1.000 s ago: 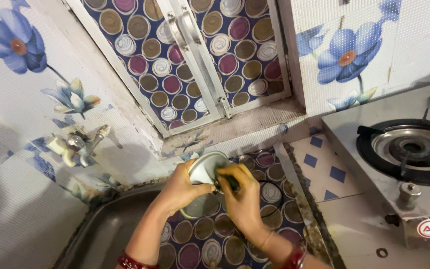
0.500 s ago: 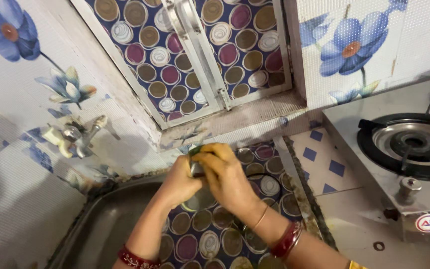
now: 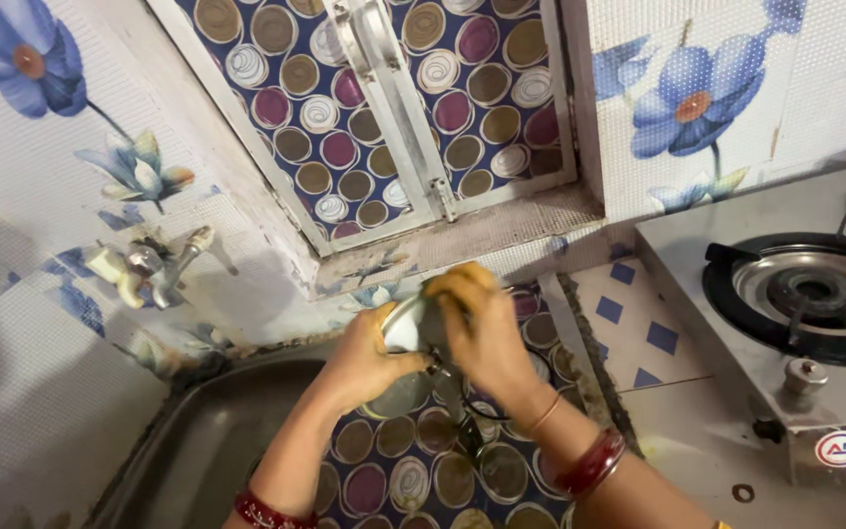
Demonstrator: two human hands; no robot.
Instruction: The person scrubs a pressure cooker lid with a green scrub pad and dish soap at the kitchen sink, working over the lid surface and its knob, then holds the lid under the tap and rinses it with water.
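Note:
My left hand (image 3: 369,358) grips a small round steel bowl (image 3: 405,328), holding it tilted above the circle-patterned counter sheet (image 3: 423,470). My right hand (image 3: 487,333) presses against the bowl's other side with a yellowish scrubber (image 3: 457,279) under the fingers. The bowl is mostly hidden between the two hands. Red bangles sit on both wrists. A second steel vessel (image 3: 403,397) shows just below the hands.
A steel sink (image 3: 193,441) lies at lower left under a wall tap (image 3: 154,264). A gas stove with a burner (image 3: 815,294) and knob (image 3: 805,374) stands at right. A window with a patterned sheet (image 3: 394,108) faces me above a ledge.
The right hand has shifted from inside the bowl to over its outer side, covering it. Both hands and the bowl stay over the counter by the sink.

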